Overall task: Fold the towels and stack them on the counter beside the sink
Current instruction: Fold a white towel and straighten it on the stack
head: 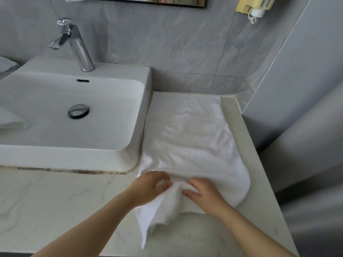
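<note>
A white towel point(193, 138) lies spread on the pale marble counter point(55, 201) to the right of the white sink point(78, 115), reaching from the back wall to the near edge. Its near end is bunched up and hangs toward me. My left hand point(150, 186) grips the bunched fabric from the left with curled fingers. My right hand point(204, 193) pinches the same fold from the right. The two hands are close together at the towel's near edge.
A chrome faucet point(74, 43) stands behind the basin. More white cloth point(9, 119) shows at the sink's left edge. A grey tiled wall point(185, 43) backs the counter, and the counter's right edge point(259, 164) drops off beside a grey wall.
</note>
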Motion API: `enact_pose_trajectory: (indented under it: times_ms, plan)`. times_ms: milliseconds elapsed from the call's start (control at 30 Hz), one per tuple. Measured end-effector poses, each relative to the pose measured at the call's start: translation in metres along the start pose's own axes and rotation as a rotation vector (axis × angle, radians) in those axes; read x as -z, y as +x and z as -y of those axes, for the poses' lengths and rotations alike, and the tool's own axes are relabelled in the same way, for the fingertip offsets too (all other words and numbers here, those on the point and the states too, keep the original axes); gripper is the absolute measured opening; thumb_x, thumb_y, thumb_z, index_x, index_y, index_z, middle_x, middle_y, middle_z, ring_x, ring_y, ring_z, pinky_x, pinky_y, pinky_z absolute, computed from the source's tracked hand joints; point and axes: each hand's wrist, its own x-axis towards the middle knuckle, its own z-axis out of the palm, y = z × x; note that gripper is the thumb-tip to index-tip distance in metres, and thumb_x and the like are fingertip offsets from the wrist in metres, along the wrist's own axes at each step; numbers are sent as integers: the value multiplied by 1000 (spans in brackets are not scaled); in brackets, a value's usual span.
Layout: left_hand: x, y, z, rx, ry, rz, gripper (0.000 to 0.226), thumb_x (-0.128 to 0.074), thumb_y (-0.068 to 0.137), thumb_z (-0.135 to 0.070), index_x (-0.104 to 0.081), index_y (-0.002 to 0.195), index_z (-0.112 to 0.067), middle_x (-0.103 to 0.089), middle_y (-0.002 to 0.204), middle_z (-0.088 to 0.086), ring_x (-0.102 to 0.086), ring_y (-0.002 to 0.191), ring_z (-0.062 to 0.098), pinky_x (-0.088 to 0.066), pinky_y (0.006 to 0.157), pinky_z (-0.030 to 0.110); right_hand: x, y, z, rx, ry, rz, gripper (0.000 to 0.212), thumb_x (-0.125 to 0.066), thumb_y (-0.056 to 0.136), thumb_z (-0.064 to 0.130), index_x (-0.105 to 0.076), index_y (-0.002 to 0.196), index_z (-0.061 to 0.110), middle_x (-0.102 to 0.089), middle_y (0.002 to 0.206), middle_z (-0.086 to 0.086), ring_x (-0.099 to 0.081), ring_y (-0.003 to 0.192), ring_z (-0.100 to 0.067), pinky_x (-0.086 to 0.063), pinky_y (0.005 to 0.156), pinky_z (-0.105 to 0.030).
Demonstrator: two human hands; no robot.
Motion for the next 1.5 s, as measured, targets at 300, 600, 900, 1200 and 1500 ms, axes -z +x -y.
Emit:
enact_pose_trajectory:
  times_ms: [300,600,900,1200,1500]
  plan:
    - [29,8,-6,-17,-740,91,65,-57,67,-65,-50,125,-37,-56,125,-20,-49,120,0,-38,103,27,57,32,-1,-661,813,-25,15,-63,89,21,-60,100,11,-66,92,-14,-62,78,-24,-50,63,-29]
    - [10,42,-21,292,-341,-136,74,-65,85,-41,-23,146,-29,-44,140,3,-48,122,22,-40,101,29,48,44,-20,-479,76,-340,20,-57,88,10,-58,107,11,-55,109,-8,-54,96,-24,-44,77,-31]
    - [15,66,-4,654,-449,-273,15,-42,91,-13,-45,106,-15,-52,94,7,-49,87,27,-39,74,29,42,35,-5,73,-584,-7,65,-31,64,67,-60,108,29,-61,104,12,-57,98,-15,-41,84,-31]
    - [17,50,-2,625,-52,19,17,-43,90,-23,-52,101,-14,-53,97,7,-52,90,24,-41,76,28,71,32,-31,-318,205,51,12,-58,83,13,-64,75,7,-62,71,-10,-57,68,-18,-42,62,-32]
    - [29,77,-29,376,-199,-392,38,-52,93,-38,-35,67,-16,-38,60,-2,-37,56,16,-27,50,28,92,36,-17,-224,311,-653,18,-49,92,21,-57,77,18,-52,67,6,-48,68,-15,-39,62,-31]
